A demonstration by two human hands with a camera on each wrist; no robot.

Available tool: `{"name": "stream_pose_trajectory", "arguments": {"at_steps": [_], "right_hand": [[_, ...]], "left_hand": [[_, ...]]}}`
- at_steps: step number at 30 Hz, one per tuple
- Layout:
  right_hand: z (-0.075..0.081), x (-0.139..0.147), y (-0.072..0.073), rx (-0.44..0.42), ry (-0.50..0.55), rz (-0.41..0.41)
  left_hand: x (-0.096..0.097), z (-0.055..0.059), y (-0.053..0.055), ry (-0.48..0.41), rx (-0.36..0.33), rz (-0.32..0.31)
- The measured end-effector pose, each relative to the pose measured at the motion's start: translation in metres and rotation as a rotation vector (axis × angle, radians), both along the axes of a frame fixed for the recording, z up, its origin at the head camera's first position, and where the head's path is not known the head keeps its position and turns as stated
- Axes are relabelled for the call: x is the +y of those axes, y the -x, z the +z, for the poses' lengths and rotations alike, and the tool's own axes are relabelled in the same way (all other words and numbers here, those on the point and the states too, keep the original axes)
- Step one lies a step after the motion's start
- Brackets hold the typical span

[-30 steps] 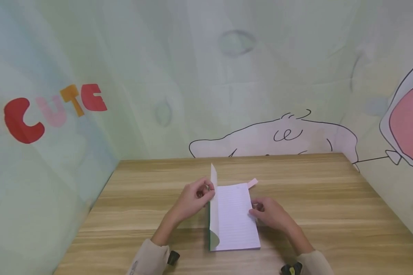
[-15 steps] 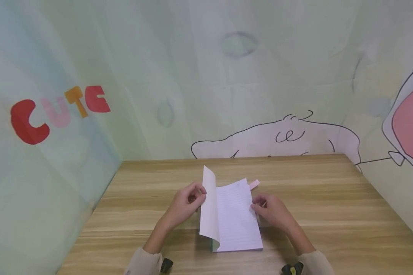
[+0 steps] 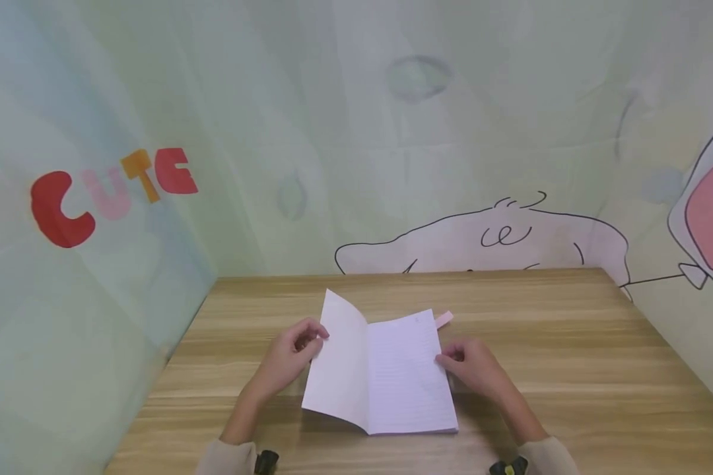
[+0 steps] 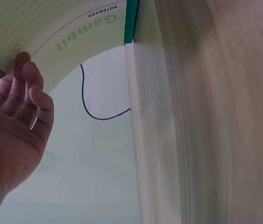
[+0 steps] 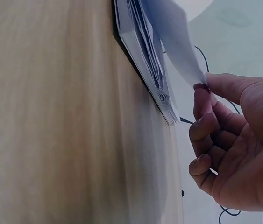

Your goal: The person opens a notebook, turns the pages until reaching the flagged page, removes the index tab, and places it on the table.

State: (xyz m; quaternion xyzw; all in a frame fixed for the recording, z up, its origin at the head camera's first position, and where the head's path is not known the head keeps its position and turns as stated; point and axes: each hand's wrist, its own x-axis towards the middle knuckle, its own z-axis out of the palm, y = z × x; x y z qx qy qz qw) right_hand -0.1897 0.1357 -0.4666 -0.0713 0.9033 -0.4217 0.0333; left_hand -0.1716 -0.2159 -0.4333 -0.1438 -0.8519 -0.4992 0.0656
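Note:
An open notebook [image 3: 407, 389] lies on the wooden table, its lined page facing up. Its cover [image 3: 339, 369], blank white inside, stands raised and curved on the left. My left hand [image 3: 282, 359] pinches the cover's outer edge between thumb and fingers. In the left wrist view the cover's outside [image 4: 70, 28] is pale green with "Gambit" and "NOTEBOOK" printed on it. At the right edge my right hand [image 3: 475, 369] pinches a lifted sheet [image 5: 180, 51] between thumb and forefinger. Below that sheet, the page block [image 5: 143, 56] rests on the table.
A pink tab [image 3: 445, 319] sticks out at the notebook's upper right. The wooden table [image 3: 570, 343] reaches back to a printed cloth backdrop [image 3: 356, 132] with a cartoon and coloured letters. Dark wrist devices sit by both cuffs.
My left hand has moved left, swinging the cover from nearly upright to leaning outward. The right hand has come to lift the page's right edge slightly.

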Motion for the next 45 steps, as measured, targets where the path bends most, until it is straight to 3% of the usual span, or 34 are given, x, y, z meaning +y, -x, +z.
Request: {"name": "stream_pose_trajectory", "arguments": {"at_steps": [10, 17, 21, 25, 37, 45], "right_hand": [[0.007, -0.004, 0.000, -0.003, 0.017, -0.027], [-0.001, -0.006, 0.001, 0.023, 0.088, 0.031], [-0.008, -0.010, -0.002, 0.016, 0.109, -0.003], [-0.010, -0.013, -0.004, 0.006, 0.090, -0.054], [-0.007, -0.017, -0.001, 0.001, 0.096, -0.130], [-0.007, -0.015, 0.000, -0.026, 0.139, -0.095]], "left_hand": [[-0.015, -0.005, 0.000, 0.044, -0.036, 0.035], [-0.021, -0.014, -0.007, 0.074, -0.066, 0.075], [-0.023, -0.020, -0.014, 0.063, -0.080, 0.084], [-0.022, -0.024, -0.014, 0.076, -0.075, 0.089], [-0.026, -0.019, -0.011, 0.218, -0.108, 0.116], [-0.029, -0.016, -0.014, 0.297, -0.126, 0.110]]}}
